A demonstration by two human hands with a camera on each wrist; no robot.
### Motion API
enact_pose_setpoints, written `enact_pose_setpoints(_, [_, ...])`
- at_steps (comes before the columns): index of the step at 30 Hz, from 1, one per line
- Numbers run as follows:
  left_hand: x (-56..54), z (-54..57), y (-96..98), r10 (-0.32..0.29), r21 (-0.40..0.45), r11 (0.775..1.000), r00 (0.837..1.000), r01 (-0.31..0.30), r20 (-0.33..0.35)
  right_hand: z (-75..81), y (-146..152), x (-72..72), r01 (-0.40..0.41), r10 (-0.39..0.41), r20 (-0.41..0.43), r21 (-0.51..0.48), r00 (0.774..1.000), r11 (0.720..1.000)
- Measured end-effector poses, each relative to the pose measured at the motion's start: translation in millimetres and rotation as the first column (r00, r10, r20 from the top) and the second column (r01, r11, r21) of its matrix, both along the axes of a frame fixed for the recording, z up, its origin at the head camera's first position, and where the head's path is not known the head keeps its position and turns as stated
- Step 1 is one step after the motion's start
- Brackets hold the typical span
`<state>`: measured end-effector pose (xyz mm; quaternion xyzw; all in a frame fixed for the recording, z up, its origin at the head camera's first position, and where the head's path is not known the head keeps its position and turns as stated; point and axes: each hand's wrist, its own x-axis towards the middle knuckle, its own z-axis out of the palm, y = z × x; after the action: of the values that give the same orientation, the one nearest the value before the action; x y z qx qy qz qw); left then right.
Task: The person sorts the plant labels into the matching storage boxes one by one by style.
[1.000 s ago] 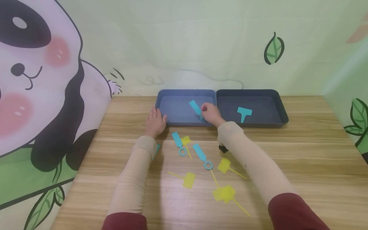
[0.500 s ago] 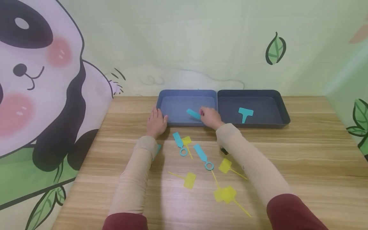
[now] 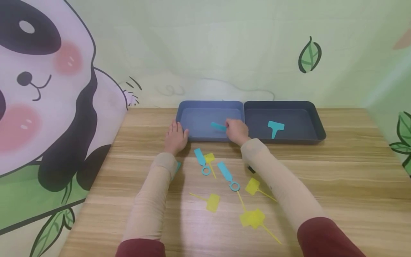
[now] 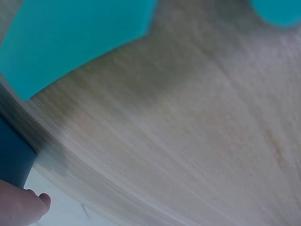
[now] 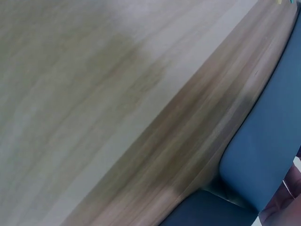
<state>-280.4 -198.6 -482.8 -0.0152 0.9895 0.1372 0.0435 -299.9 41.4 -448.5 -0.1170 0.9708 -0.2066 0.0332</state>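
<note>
My right hand (image 3: 237,131) pinches a light-blue plant tag (image 3: 218,126) over the front right part of the blue tray (image 3: 199,114). The tag's free end points left; its other end is hidden by the fingers. My left hand (image 3: 176,138) rests at the same tray's front left corner, its fingers extended. A T-shaped teal plant label (image 3: 275,127) lies in the dark navy tray (image 3: 298,117). On the table are two blue ring-ended tags, one nearer the trays (image 3: 199,157) and one nearer me (image 3: 224,171). Only fingertips (image 5: 287,207) show in the right wrist view.
Several yellow stemmed tags (image 3: 213,203) lie on the wooden table (image 3: 346,171), two overlapping (image 3: 252,217). Partly under my left sleeve is a teal piece (image 4: 80,42). A small black object (image 3: 251,170) sits beside my right forearm. A painted wall stands behind the trays.
The pinched tag has swung from a steep slant to nearly level in the head view. My right hand has dropped slightly. My left hand stays at the tray corner.
</note>
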Motion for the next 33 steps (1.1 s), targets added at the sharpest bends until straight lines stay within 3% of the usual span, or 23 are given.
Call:
enact_pose_setpoints(11, [4.4, 8.6, 1.1, 0.007, 0.007, 1.0, 1.0, -0.007, 0.012, -4.9, -3, -3.7, -0.028, 0.03, -0.039, 0.03, 0.999, 0.999])
enact_pose_setpoints(20, [4.5, 9.3, -0.7, 0.012, 0.01, 1.0, 1.0, -0.012, -0.004, 0.6, -4, -8.8, -0.048, 0.046, -0.07, -0.019, 0.996, 0.999])
enact_pose_setpoints(27, [3.9, 8.5, -1.2, 0.015, -0.012, 1.0, 1.0, -0.015, -0.005, 5.3, -4, -9.6, -0.061, 0.069, 0.044, -0.153, 0.997, 0.986])
enact_pose_setpoints(33, [3.7, 6.1, 1.6, 0.006, -0.008, 1.0, 1.0, -0.006, 0.008, -0.8, -4, -9.5, -0.091, 0.097, 0.042, -0.128, 0.994, 0.988])
